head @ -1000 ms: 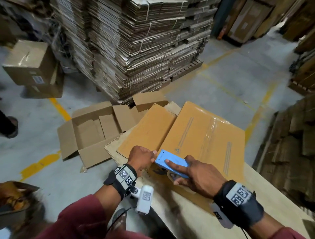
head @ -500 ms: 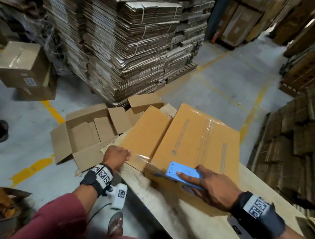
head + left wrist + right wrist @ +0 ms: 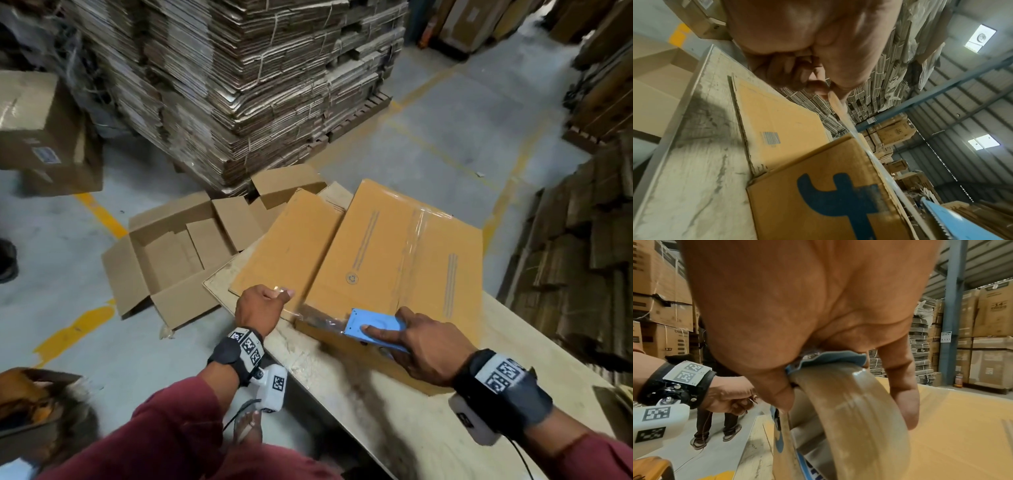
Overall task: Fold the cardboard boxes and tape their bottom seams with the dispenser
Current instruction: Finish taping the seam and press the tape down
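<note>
Your left hand [image 3: 260,310] pinches the clear tape [image 3: 849,123] end, stretched taut to the blue tape dispenser [image 3: 373,325] – your right hand [image 3: 424,346] grips it at the near edge of the folded cardboard box [image 3: 397,253] on the desk [image 3: 342,394].

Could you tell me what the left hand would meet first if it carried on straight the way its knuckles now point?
Probably the flat cardboard sheet lying just beyond the left hand, which pinches the tape strip; its height above the sheet is unclear.

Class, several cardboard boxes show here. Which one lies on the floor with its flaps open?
The pale brown box on the floor left of the table. Its flaps are spread and its inside shows; the orange box on the table is closed and taped.
</note>
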`<state>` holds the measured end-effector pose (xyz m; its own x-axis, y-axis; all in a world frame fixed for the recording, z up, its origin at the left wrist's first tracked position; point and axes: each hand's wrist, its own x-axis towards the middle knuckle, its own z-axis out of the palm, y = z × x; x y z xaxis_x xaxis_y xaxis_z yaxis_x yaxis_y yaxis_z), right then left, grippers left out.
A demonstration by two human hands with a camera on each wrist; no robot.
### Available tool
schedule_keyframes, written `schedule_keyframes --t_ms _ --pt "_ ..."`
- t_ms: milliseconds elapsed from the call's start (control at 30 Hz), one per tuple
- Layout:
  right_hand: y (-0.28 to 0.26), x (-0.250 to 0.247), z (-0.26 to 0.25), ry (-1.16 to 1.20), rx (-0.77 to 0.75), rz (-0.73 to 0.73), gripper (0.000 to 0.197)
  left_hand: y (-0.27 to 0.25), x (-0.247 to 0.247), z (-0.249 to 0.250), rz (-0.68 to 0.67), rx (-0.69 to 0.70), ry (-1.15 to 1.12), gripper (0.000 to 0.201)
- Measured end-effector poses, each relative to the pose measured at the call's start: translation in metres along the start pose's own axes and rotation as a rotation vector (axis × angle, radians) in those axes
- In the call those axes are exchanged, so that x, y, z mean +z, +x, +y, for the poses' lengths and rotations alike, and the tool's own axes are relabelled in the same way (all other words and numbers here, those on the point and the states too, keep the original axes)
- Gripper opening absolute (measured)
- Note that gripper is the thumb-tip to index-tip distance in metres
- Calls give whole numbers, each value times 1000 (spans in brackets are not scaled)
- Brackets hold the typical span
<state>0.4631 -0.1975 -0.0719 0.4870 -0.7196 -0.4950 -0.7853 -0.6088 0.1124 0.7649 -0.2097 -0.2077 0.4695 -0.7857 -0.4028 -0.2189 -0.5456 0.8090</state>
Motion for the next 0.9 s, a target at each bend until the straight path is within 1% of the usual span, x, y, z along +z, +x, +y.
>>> schedule_keyframes --t_ms 133,267,500,633,767,900 --pt "3 -6 -3 -16 5 -22 53 -2 1 1 51 18 -14 40" --pt "1 -6 -4 -20 17 -20 54 -6 0 3 116 80 -17 40" --pt "13 -10 -6 -43 25 -59 55 -2 9 -4 75 26 -15 43" --pt "20 -13 -6 -37 26 -88 55 1 10 1 79 31 -27 40" --pt "24 -12 -4 -20 19 -108 57 -5 6 3 130 82 -27 38" --pt "22 -8 0 -4 30 -103 56 -10 4 8 152 139 -37 37"
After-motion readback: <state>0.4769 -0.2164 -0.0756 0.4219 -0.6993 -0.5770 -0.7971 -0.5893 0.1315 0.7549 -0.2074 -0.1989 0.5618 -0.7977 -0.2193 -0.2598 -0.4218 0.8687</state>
